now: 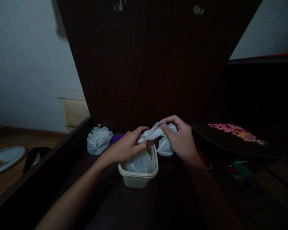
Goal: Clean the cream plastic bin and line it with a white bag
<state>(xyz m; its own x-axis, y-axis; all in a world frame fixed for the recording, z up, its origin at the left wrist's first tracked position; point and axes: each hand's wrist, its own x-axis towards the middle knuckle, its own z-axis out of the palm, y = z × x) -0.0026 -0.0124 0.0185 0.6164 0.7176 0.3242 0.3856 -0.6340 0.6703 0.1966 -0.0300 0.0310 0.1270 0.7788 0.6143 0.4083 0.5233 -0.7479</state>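
My left hand (127,147) and my right hand (180,139) both pinch the twisted top of a white plastic bag (156,132) held above a small cream plastic tub (139,179). The bag's lower part (139,163) fills the tub. The left fingers close on the bag's neck on the left side. With thumb and fingers, the right hand grips the loose end, and a fold of bag hangs below it. The tub stands on a dark wooden surface in front of me.
A crumpled white bag (99,139) lies at the back left beside something purple (118,137). A dark tray with colourful small pieces (237,131) sits to the right. A tall dark wooden panel (153,64) rises behind. A white plate (4,158) lies on the floor, far left.
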